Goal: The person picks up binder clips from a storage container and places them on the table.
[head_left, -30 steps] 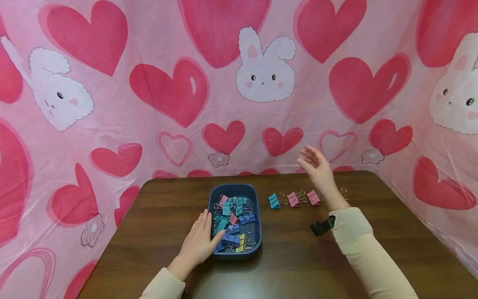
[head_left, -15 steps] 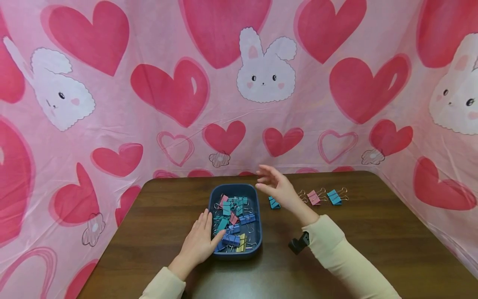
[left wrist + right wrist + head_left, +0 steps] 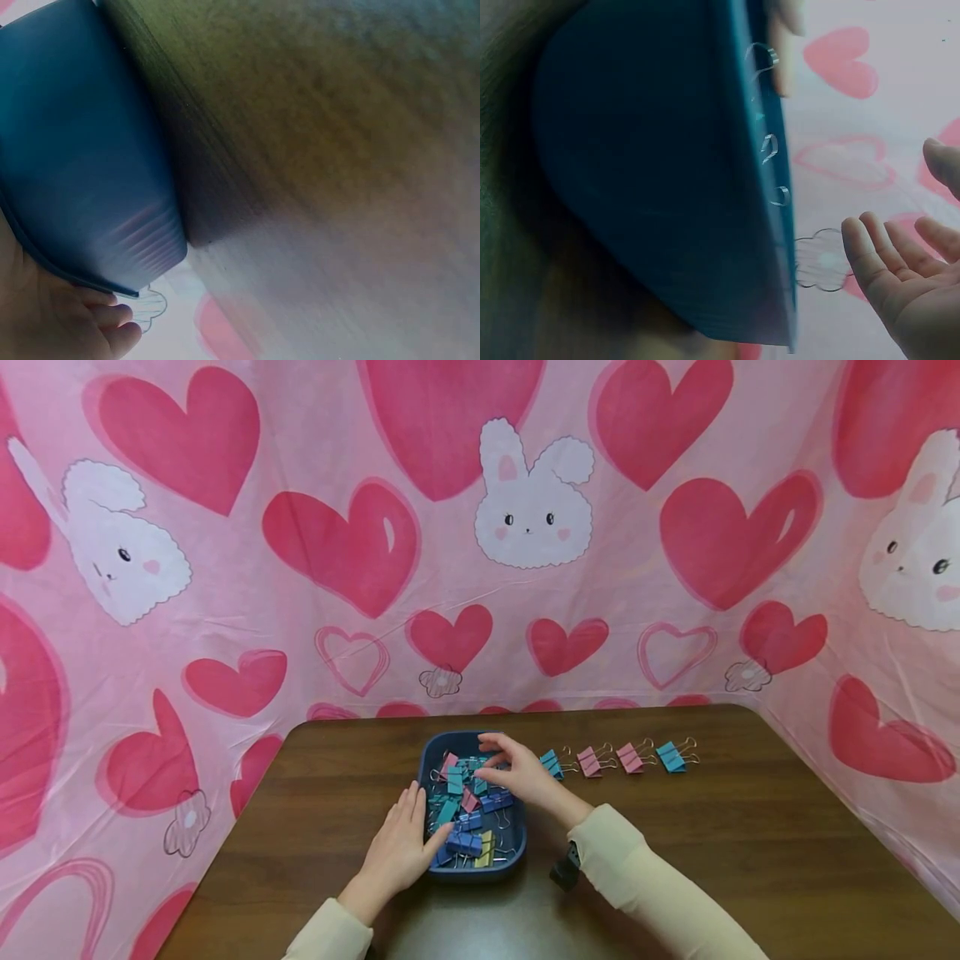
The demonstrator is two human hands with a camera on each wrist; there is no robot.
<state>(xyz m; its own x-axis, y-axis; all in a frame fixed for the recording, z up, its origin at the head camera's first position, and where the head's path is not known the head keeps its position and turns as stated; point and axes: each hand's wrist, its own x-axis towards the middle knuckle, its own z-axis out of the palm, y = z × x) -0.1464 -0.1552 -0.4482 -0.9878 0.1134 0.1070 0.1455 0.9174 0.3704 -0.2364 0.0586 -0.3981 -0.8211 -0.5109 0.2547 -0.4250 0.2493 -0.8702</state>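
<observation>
A dark blue plastic bin [image 3: 521, 852] holds a jumble of binder clips in teal, pink, blue and yellow. My left hand [image 3: 401, 839] rests along the bin's left rim with its fingers straight and the thumb over the edge; the left wrist view shows fingertips by the rim. Over the bin's far right part hovers my right hand [image 3: 521, 772], fingers loosely bent and apart from the thumb, with nothing between them. Near that hand lie teal binder clips [image 3: 455, 779]. A yellow binder clip [image 3: 486, 847] and a blue binder clip [image 3: 464, 842] sit at the near end.
On the brown wooden table [image 3: 675, 860], right of the bin, stands a row: a teal binder clip [image 3: 551, 763], a pink binder clip [image 3: 590, 762], another pink binder clip [image 3: 630, 757] and a teal binder clip [image 3: 671, 757]. A pink cloth [image 3: 525, 593] with hearts and rabbits hangs behind.
My right hand has moved left and down from above the right end of the clip row to over the bin, uncovering the row's rightmost teal clip. The left hand has stayed put.
</observation>
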